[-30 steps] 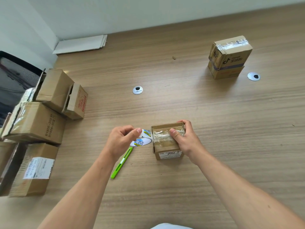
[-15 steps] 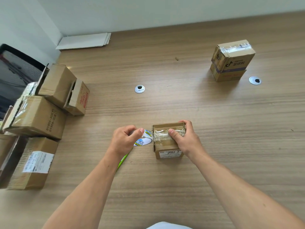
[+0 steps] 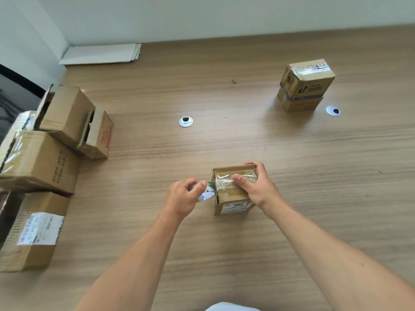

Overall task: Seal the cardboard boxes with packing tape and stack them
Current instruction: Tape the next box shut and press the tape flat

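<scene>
Centrally on the table (image 3: 292, 198): one small box (image 3: 226, 195), brown card, upright, white label on its near face. A strip of clear tape (image 3: 224, 181) lies crinkled across its top, running from the left edge toward the right. Right hand (image 3: 261, 190): clamped on the box, thumb (image 3: 239, 178) pressed flat on the tape near the middle of the top, the other fingers curled over the far right corner and side. Left hand (image 3: 182, 198): fingers curled tight round the tape roll (image 3: 206, 194), thumb and forefinger closed at the front; most of the roll is hidden in the fist, only its printed white side showing. The roll sits just beside the box's left edge, touching or nearly so; which, I cannot tell. Far right: a stack (image 3: 305, 86) of two boxes, the upper one taped across its top and sitting slightly askew on the lower. Left edge: a cluster of larger boxes (image 3: 42, 162), several with flaps open, some lying on their sides and leaning together. Two round grommets (image 3: 186, 121) are set in the tabletop, one mid-table, one beside the stack. Flat white sheets (image 3: 101, 53) lie against the far wall.
</scene>
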A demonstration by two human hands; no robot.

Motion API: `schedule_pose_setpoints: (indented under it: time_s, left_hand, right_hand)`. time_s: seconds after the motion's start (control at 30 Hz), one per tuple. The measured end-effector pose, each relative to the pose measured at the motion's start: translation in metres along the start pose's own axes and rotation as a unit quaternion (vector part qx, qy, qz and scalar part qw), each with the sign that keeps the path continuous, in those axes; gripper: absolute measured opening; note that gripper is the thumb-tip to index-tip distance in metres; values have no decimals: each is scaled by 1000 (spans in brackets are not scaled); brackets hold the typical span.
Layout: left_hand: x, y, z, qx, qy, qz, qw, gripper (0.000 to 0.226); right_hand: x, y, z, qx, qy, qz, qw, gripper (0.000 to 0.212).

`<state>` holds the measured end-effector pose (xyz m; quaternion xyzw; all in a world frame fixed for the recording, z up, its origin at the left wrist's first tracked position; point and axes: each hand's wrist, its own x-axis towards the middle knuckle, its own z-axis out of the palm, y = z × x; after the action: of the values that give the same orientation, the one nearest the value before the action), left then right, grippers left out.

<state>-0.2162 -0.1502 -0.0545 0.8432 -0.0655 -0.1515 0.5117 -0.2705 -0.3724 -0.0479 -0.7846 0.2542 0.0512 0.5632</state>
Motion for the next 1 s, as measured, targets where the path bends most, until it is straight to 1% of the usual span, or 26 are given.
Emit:
schedule_pose_setpoints:
  time_s: [0.07,0.13,0.3,0.43,0.53,0.57,0.63,0.7,0.77,0.8,0.83,0.87,0.93,1.0]
  left_hand:
    - [2,-6,2,-4,-8,-12,1000,43]
    - [4,-10,2,-17,-19,-25,999,44]
    - [8,-11,1,-38,-54,-28,997,38]
    - [8,-17,-8,-41,-92,25,995,42]
    - [7,-22,-11,-37,-100,25,994,48]
    - [7,-23,-12,-39,-100,17,994,49]
    - [6,-21,-14,-54,-87,3,995,42]
    - [7,-25,-17,-81,-48,-26,995,36]
    - [8,-29,-22,-90,9,-56,994,31]
    - [11,-33,-26,-67,37,-66,995,26]
    - [13,-40,-31,-15,53,-81,995,19]
    - [15,-46,-36,59,54,-105,991,13]
    - [13,-65,-44,201,18,-150,968,14]
    - [5,-82,-46,275,-48,-173,945,19]
  right_hand:
    - [0,0,1,14,3,8,1000,73]
    - [2,2,3,37,1,11,999,79]
    - [2,3,2,96,-5,19,995,77]
    - [-1,1,2,131,0,21,991,70]
    - [-1,1,1,137,-3,21,990,76]
    - [0,2,1,137,-6,17,990,80]
    - [1,4,0,137,-11,13,990,84]
    - [2,6,0,138,-16,13,990,85]
    - [2,6,-1,142,-23,11,989,84]
    - [3,6,-2,142,-24,11,989,83]
    - [4,7,-2,142,-24,10,989,81]
    - [4,7,-3,141,-25,9,990,80]
    - [4,8,-2,139,-27,7,990,77]
    - [5,9,-1,140,-24,5,990,77]
